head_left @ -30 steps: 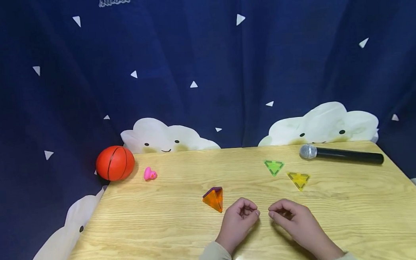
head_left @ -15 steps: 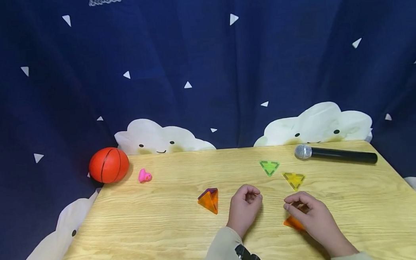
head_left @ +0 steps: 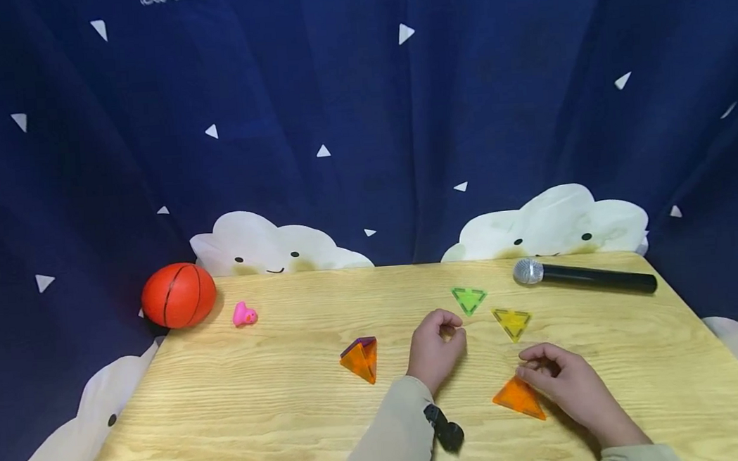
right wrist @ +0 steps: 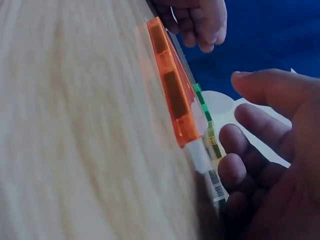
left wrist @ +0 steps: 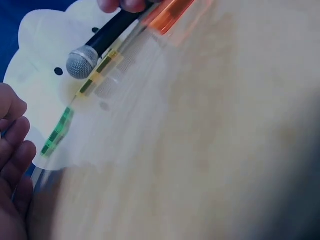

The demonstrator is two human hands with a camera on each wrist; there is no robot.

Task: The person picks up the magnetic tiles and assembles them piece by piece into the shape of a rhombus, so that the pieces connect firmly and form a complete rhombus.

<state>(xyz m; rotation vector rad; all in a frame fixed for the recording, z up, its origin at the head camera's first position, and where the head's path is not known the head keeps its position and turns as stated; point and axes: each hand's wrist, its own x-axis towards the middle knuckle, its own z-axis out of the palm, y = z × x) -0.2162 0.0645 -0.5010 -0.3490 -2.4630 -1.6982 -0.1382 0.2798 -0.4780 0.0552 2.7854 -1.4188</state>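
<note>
Hovering by the flat orange tile point(head_left: 520, 399), the right hand point(head_left: 567, 382), grip empty like the left hand point(head_left: 435, 353), might nudge it through careless lowering.

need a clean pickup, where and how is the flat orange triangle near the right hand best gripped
The flat orange triangle is probably best pinched across two side edges near its far corner, from above on its right. It lies flat on the table, hiding its underside, but its rim stands proud, and the right hand is on that side.
</note>
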